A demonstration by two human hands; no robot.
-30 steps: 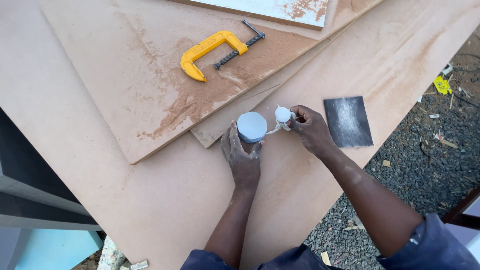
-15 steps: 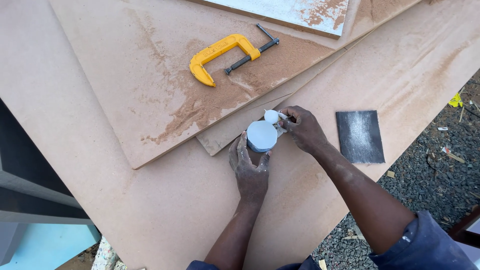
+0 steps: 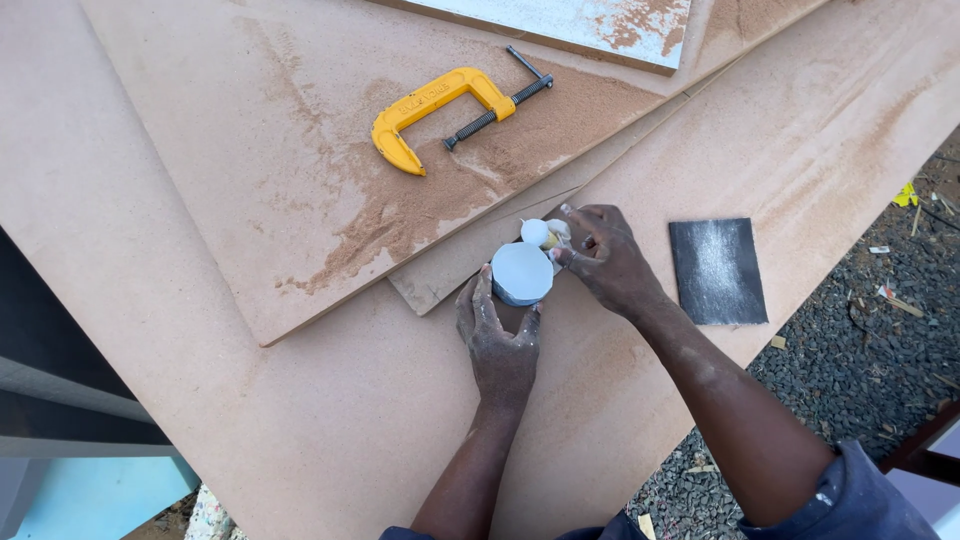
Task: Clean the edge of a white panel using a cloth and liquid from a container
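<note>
While the round pale-blue container [image 3: 521, 273] sits on the tabletop right in the middle of the action, the left hand [image 3: 498, 340] wraps it from below, fingers and thumb pressed to either side of its wall, a firm clenched grip on the tub. Just beyond it, touching or nearly touching its far rim, comes the small white lump [image 3: 543, 233], some kind of cap or wad, too small to call for sure. The right hand [image 3: 605, 260] has it pinched between thumb and fingertips, grip closed on that white piece, other fingers splayed upward.

Both hands are smeared with pale residue, and that is the worry here: slick fingers on a smooth round wall could let the container twist or skid across the board, and a tipped tub would spill whatever it holds onto the sheet. The white piece is held only at the fingertips, so a slip there drops it into the dust.

And dust there is. Stacked brown fibreboard sheets [image 3: 230, 400] make up the work surface, with a drift of sawdust [image 3: 420, 200] lying just beyond the hands; anything sticky that lands there picks up grit. A dark sanding sheet [image 3: 716, 270] lies near the right wrist, apart from it. Farther up, a yellow C-clamp [image 3: 440, 108] rests loose on the upper board, well away. Gravel [image 3: 860, 350] shows off the board's right edge.
</note>
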